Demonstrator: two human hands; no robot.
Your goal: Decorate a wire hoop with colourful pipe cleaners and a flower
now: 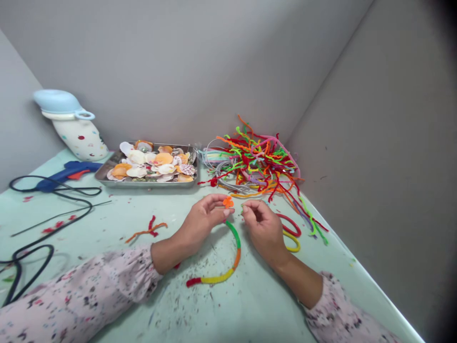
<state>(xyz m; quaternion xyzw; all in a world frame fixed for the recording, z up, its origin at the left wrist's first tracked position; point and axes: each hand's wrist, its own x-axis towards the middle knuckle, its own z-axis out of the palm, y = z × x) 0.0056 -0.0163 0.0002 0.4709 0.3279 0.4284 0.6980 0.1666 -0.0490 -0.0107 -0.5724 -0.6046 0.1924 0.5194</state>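
My left hand (205, 216) pinches a small orange pipe-cleaner twist (228, 202) at its fingertips. My right hand (262, 226) is closed in a pinch just right of it, on a thin green end that I can barely see. Between and below the hands curves a striped pipe-cleaner arc (228, 259), green, orange, yellow and red, lying on the pale green table (117, 224). Red and yellow loops (293, 236) lie under my right wrist.
A tangled pile of coloured pipe cleaners (259, 164) sits at the back right corner. A metal tray of shells (152, 166) stands behind my left hand. A blue glue gun (67, 174) with black cord, a spotted white bottle (76, 131), and red-orange scraps (150, 228) lie left.
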